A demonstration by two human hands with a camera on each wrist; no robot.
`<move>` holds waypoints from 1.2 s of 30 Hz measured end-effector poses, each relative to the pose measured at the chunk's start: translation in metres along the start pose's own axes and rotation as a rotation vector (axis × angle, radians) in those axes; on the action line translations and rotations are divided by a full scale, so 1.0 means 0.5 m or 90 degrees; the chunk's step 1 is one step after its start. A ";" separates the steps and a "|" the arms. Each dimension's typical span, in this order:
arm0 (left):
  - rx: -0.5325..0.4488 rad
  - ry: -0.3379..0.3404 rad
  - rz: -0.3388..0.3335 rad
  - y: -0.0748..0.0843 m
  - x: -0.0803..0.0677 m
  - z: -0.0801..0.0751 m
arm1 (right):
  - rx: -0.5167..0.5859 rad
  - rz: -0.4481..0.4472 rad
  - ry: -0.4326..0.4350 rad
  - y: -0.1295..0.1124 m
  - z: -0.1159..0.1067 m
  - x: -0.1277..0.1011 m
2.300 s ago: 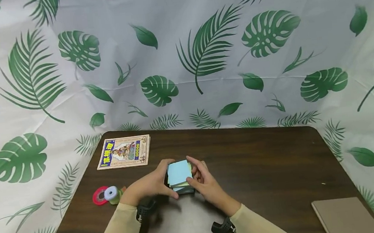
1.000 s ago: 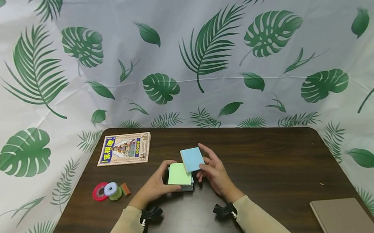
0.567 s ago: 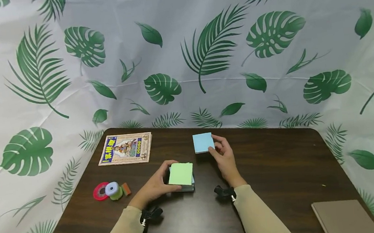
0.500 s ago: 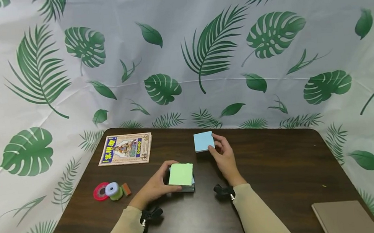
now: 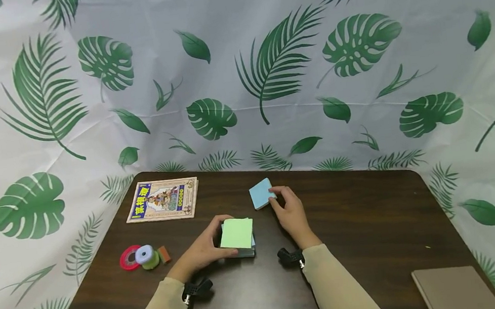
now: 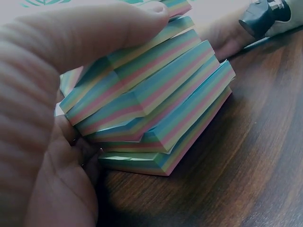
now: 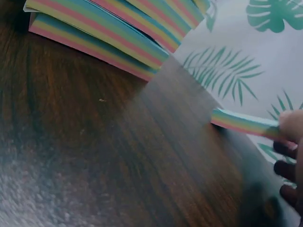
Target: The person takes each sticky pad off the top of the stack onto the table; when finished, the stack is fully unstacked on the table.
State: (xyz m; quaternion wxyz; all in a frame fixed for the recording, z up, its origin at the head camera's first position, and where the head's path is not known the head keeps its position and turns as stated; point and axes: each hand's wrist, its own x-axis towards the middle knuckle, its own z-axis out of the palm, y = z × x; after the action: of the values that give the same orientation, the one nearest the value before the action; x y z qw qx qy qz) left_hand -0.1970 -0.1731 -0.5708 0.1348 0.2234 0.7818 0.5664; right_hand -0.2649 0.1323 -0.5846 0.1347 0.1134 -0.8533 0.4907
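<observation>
A stack of sticky note pads (image 5: 236,233), pale green on top, stands on the table in front of me. My left hand (image 5: 204,245) grips its left side; in the left wrist view the thumb (image 6: 109,30) presses on the striped edges of several unevenly piled pads (image 6: 151,106). Beyond the stack and to its right, my right hand (image 5: 293,214) pinches one blue sticky note pad (image 5: 260,194) by its right edge. The right wrist view shows this thin striped pad (image 7: 244,123) at or just above the tabletop, apart from the stack; exact contact is unclear.
A booklet with a colourful cover (image 5: 163,200) lies at the back left. Left of my left hand are a red ring-shaped roll (image 5: 127,260), a spool (image 5: 148,258) and a small orange-brown block (image 5: 164,254). A beige-grey flat book (image 5: 457,288) lies front right.
My right hand has taken the blue pad off the stack, uncovering the green one, and carried it away to the back right. In the last half second the pad has turned and come slightly nearer.
</observation>
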 end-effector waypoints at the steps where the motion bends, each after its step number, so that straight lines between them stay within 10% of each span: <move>1: 0.000 0.001 -0.001 0.001 -0.001 -0.001 | -0.018 -0.001 -0.012 -0.001 0.000 0.000; 15: 0.002 0.003 -0.005 0.006 -0.006 0.003 | -0.229 -0.017 -0.153 -0.021 0.003 -0.015; 36: -0.001 -0.014 0.023 0.007 -0.003 0.004 | -0.072 0.005 -0.125 -0.024 -0.009 -0.012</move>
State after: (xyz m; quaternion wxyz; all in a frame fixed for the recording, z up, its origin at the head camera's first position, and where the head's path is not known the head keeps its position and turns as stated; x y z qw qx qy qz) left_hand -0.1943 -0.1712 -0.5684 0.1329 0.2435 0.7758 0.5668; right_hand -0.2546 0.1308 -0.5747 0.0549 0.1494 -0.8894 0.4286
